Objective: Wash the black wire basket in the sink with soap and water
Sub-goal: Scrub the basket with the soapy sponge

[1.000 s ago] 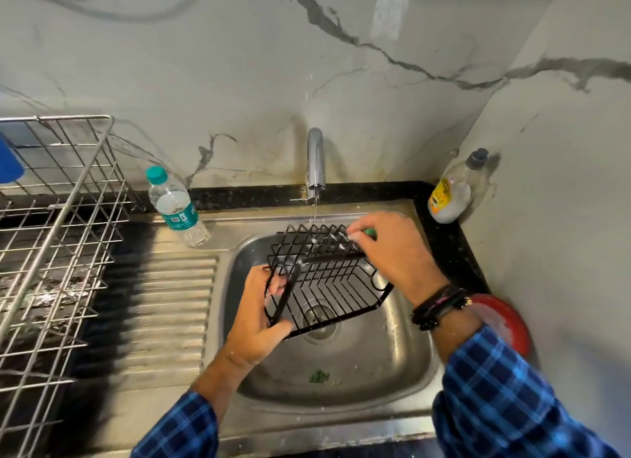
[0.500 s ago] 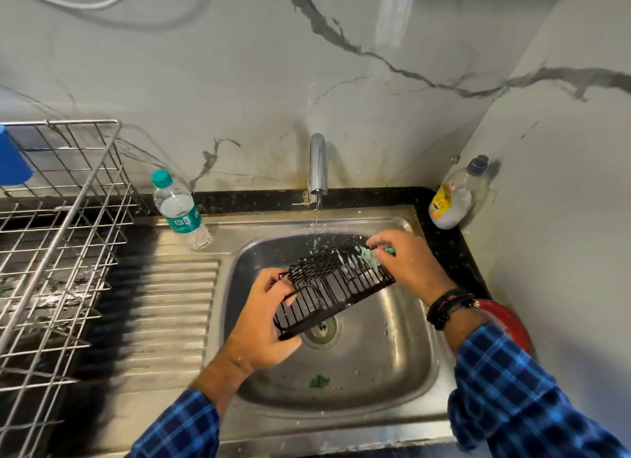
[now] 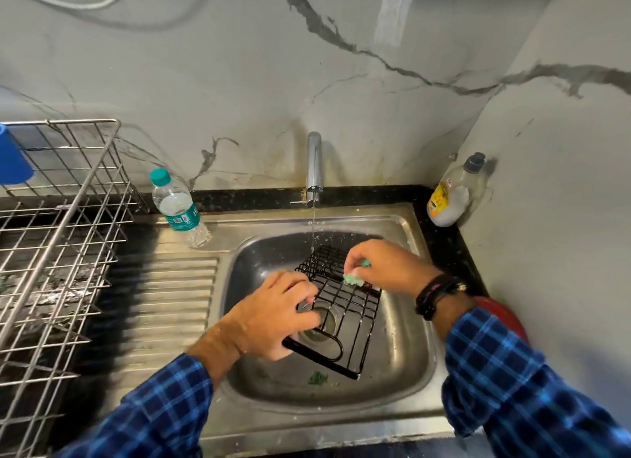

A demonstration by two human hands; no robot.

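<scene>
My left hand (image 3: 269, 317) grips the near edge of the black wire basket (image 3: 345, 307), low in the sink (image 3: 324, 423). My right hand (image 3: 386, 269) pinches a green scrub pad (image 3: 355, 277) on the wires just past my left fingers. I should rub along each wire, under the water (image 3: 313, 232).

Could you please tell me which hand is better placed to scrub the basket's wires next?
The right hand: it pinches the green sponge against the basket at its far wires, beside the water stream. The left hand grips the basket's near side, steadying it.
</scene>
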